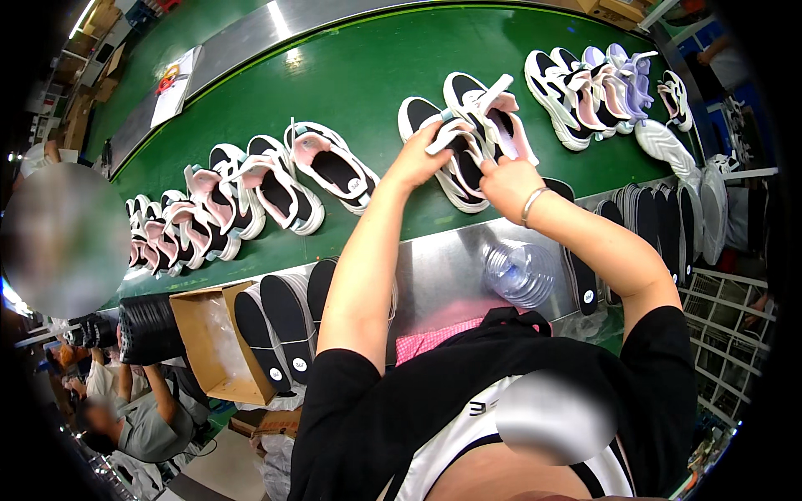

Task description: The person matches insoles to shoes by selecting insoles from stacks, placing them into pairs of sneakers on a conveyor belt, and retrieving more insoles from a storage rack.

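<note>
Bottle: clear plastic bottle [520, 272] lying near wrists, partly blurring.
Left hand [415, 159]: fingers pinching sneaker [455, 154] tongue.
Right hand [507, 181]: fingers curling, fingertips hiding behind shoe.
Surface: green conveyor belt [359, 83] carrying sneakers beyond fingers.

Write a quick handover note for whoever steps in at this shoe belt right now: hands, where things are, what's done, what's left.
Left hand: gripping the tongue of the near sneaker on the green belt.
Right hand: on that sneaker's heel end, apparently working inside the opening.
Partner sneaker lies just beyond.
Insoles: stacked upright on the steel ledge, one stack at left, one at right.
Done or left: cannot tell which shoes already hold insoles. More pairs wait on the belt's left and right.
</note>
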{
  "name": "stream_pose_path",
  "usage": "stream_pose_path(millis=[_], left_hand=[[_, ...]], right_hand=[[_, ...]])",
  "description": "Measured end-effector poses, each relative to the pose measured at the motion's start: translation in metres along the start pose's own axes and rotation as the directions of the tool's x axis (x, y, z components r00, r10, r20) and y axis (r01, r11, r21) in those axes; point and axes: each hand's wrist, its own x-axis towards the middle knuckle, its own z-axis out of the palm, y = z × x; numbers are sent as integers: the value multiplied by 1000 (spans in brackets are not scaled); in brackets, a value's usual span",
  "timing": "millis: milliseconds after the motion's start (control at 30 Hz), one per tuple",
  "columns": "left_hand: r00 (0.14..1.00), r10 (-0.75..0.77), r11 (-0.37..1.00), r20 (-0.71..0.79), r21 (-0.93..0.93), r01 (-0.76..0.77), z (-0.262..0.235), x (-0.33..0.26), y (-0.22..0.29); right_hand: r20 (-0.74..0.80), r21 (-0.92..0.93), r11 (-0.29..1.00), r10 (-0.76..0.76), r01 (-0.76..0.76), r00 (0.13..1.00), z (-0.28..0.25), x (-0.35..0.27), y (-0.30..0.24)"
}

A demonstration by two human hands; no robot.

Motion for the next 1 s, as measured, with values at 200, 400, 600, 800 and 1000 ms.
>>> stream_pose_path(millis=[200,400,600,800,1000], left_hand=[[935,-165,974,-312,99,205,13,2,4],[850,-220,931,-479,158,330,19,11,0],[849,-276,942,-450,48,332,28,12,7],[939,-150,980,-308,-171,101,26,5,-20],[901,-363,929,-240,-167,330,19,-7,12]], right_hand=[[-81,227,953,224,-201,971,32,48,-14],[-190,371,912,261,-177,946,42,48,-12],[76,197,916,341,-349,937,8,-5,-4],[-17,160,972,179,-174,984,19,34,-14],[-97,282,947,191,-157,977,55,68,-12]])
